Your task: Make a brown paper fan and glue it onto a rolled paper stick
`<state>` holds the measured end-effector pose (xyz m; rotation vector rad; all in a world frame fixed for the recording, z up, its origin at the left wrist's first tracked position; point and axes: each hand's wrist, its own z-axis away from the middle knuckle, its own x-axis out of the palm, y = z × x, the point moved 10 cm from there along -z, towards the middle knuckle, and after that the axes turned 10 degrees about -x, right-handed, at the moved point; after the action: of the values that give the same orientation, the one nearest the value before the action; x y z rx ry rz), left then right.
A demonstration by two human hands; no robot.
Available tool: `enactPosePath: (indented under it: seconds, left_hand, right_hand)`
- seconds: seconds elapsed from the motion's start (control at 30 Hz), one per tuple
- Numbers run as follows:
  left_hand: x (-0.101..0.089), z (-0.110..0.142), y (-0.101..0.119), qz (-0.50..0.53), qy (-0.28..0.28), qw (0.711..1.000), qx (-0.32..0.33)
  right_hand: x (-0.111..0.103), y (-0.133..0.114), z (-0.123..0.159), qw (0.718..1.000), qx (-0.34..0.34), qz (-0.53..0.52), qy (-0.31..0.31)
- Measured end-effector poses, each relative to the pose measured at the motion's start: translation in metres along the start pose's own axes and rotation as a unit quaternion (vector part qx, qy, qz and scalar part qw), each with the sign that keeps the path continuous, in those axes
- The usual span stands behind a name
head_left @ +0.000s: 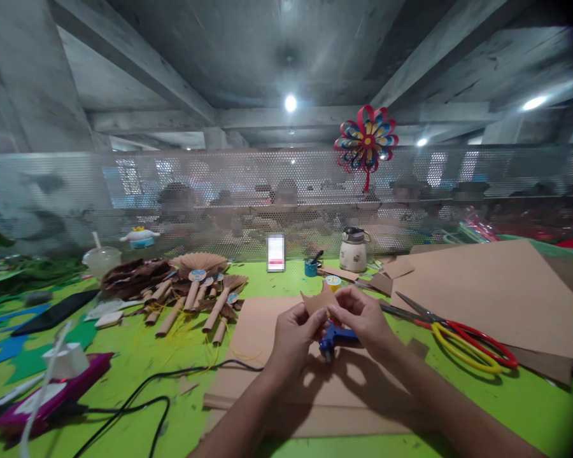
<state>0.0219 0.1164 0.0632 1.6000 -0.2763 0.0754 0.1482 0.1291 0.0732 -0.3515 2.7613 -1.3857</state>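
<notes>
Between my two hands is a small cut piece of brown kraft paper (319,300) with pointed corners, raised above the work surface. My left hand (293,337) pinches its left side between thumb and fingers. On the other side my right hand (360,318) grips it, fingers curled. Below the hands a blue glue gun (333,338) lies on larger sheets of brown kraft paper (262,321), partly hidden by my right hand. To the right rest scissors with red and yellow handles (468,343), blades pointing left.
Several paper fans with rolled handles (195,296) lie at left. A purple power strip (52,394) with black cables is at front left. Farther back stand a phone (275,253), a small blue pot (311,267) and a bottle (353,251). Large brown sheets (496,299) cover the right.
</notes>
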Motion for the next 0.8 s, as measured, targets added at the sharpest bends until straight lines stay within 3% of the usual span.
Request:
enactPosePath:
  seconds: [0.8]
  left_hand:
    - [-0.004,0.002,0.003,0.011,0.019,1.0,0.004]
  right_hand:
    - [0.004,-0.008,0.001,1.0,0.0,0.0,-0.014]
